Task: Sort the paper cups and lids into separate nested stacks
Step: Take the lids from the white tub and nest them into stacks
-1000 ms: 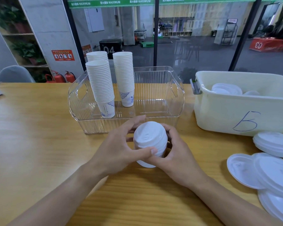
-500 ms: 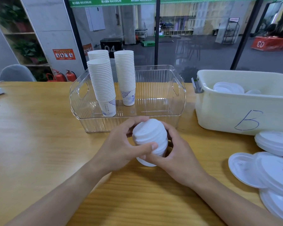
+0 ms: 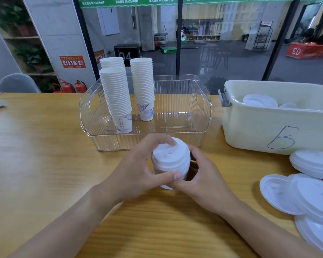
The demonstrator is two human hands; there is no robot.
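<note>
Head view shows three nested cup stacks [image 3: 117, 97] standing in the clear bin [image 3: 203, 108], so cups look sorted. Left hand [image 3: 136, 170] and right hand [image 3: 201, 175] clasp a lid stack [image 3: 171, 159] above the table [image 3: 35, 155]; loose lids [image 3: 295, 194] remain, more in the cream tub [image 3: 259, 127].

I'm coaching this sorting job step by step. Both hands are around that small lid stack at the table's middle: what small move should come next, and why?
Probably squeeze the lid stack straight, then set it down. The left hand and right hand cup it in front of the clear bin, its layers look slightly uneven, and loose lids still wait at the right.
</note>
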